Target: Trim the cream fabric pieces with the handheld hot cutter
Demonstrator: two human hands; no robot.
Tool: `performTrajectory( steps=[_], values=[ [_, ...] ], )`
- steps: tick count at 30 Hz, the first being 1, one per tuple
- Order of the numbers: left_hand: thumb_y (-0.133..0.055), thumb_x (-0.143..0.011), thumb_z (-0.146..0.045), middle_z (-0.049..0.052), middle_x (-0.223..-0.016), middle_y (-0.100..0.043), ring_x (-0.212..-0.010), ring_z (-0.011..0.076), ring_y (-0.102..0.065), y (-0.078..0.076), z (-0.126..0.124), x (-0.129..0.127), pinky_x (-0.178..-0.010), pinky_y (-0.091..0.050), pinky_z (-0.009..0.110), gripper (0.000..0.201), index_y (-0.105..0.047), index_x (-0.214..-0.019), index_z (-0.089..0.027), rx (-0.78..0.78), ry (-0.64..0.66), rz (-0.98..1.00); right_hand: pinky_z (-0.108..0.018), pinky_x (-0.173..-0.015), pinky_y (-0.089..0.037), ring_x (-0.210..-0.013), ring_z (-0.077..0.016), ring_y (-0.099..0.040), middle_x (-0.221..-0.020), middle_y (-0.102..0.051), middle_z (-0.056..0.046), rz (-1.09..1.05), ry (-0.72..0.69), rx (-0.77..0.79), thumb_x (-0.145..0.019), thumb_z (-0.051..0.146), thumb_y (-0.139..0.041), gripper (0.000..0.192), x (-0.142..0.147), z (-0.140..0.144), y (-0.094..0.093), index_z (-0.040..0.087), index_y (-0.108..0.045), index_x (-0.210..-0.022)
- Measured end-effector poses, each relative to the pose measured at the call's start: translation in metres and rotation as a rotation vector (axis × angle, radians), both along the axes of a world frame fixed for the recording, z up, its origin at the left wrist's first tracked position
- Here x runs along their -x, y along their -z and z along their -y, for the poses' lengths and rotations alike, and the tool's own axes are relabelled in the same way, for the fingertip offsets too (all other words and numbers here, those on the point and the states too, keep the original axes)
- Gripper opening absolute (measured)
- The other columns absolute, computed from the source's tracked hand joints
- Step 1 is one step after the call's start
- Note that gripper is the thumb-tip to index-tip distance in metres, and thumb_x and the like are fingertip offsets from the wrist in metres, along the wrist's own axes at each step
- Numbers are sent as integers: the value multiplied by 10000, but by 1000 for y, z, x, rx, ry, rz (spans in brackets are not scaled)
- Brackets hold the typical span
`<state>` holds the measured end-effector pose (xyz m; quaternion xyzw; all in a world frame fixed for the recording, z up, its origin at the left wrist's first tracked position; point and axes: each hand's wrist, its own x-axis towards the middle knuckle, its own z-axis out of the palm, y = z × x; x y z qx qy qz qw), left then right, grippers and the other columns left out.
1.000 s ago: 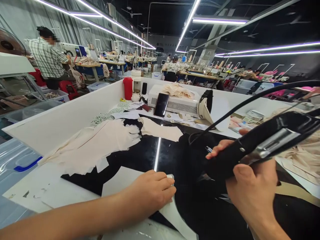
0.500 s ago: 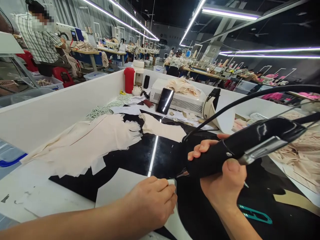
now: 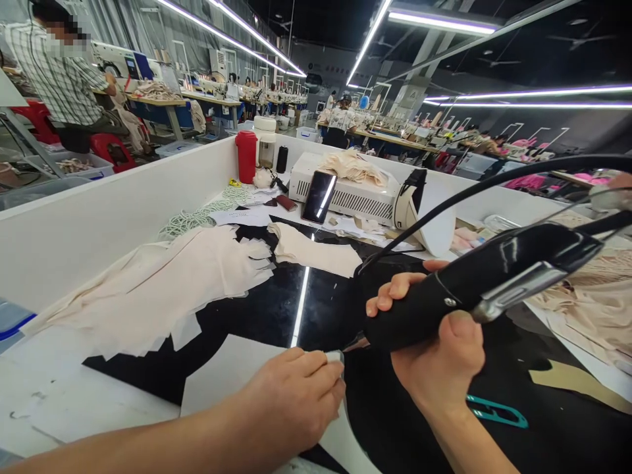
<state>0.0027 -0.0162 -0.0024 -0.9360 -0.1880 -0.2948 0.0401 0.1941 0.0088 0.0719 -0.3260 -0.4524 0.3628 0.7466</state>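
Observation:
My right hand [image 3: 437, 359] grips a black corded hand tool [image 3: 486, 280], its tip pointing down-left near the black fabric [image 3: 385, 421] on the table. A black cable [image 3: 474, 194] arcs from the tool to the upper right. My left hand [image 3: 296, 395] lies palm down on a white pattern piece [image 3: 222, 372], fingertips pressing its edge where it meets the black fabric, just below the tool's tip.
A pile of cream fabric pieces [image 3: 172, 280] lies left. A phone [image 3: 318, 196] leans on a white machine [image 3: 345, 194]; a red bottle [image 3: 245, 156] stands behind. Teal snips [image 3: 494, 411] lie right. A white wall [image 3: 99, 217] borders the table. A person in a checked shirt [image 3: 54, 72] sits far left.
My right hand has brought the tool down and left, so its tip is now close to my left fingertips. The teal snips have come into view. My left hand has barely moved.

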Motion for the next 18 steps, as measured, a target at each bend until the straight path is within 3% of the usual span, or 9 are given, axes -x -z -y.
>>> performTrajectory(
  steps=[3,9,18],
  values=[
    [-634,-1161,-250,54,-1246,-792,-1067,216,-733,-6,-5,3,-840,-577,347,144,-714,-1203,-138,108,-1,-10,-298,-568,-616,-635,-158,-641,-811,-676,49,-26,29,-12,-780,558,-944,487,-1,-1,2,306,-709,-1125],
    [-878,-1004,-315,60,-1169,-733,-1059,265,-717,-14,-24,1,-925,-603,417,261,-730,-1167,-174,424,-191,-69,-312,-578,-619,-642,-161,-646,-843,-664,48,-7,40,-12,-817,565,-905,470,0,-2,5,314,-689,-1151],
    [-859,-956,-115,12,-1144,-711,-1095,241,-685,-10,-29,4,-967,-554,386,207,-711,-1064,-212,642,-149,35,-288,-545,-611,-616,-157,-669,-824,-697,55,-35,10,-26,-808,608,-933,522,3,-4,6,308,-681,-1154]
  ],
)
